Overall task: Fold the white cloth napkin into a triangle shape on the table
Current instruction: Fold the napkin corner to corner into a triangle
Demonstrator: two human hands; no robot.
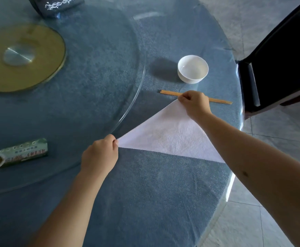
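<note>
The white cloth napkin (167, 136) lies flat on the blue table (154, 193) in a triangle shape, its long edge toward me. My left hand (101, 155) pinches the napkin's left corner between thumb and fingers. My right hand (194, 104) pinches the far top corner, just in front of the chopsticks. The napkin's right corner is partly hidden under my right forearm.
A white bowl (193, 68) stands beyond the napkin, with wooden chopsticks (220, 100) lying in front of it. A glass turntable (138, 82) with a gold centre disc (24, 57) fills the left. A green box (19, 154) sits on it. A dark chair (279, 65) stands at right.
</note>
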